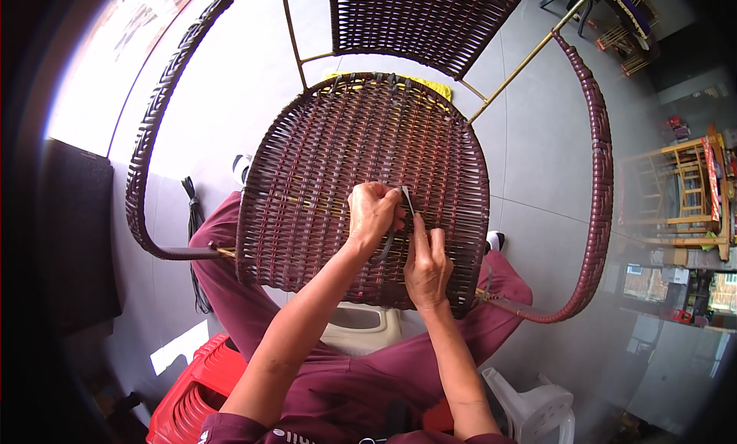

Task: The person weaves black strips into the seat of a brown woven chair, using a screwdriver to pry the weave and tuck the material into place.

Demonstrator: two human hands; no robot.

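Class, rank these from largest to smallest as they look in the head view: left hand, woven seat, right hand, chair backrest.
1. Woven seat
2. Chair backrest, though the upper picture edge cuts it off
3. Left hand and right hand: too alike to rank

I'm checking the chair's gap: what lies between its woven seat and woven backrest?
The head view shows grey floor and something yellow through the gap, with gold-coloured rods at its sides.

Working over brn woven chair seat (330,167), pinching dk strip (386,246) w/ L hand (372,213), touching thin pale-tipped piece (407,198) w/ R hand (428,269). Can see blk strand bundle (196,248) at left, red stool (188,390) near left.
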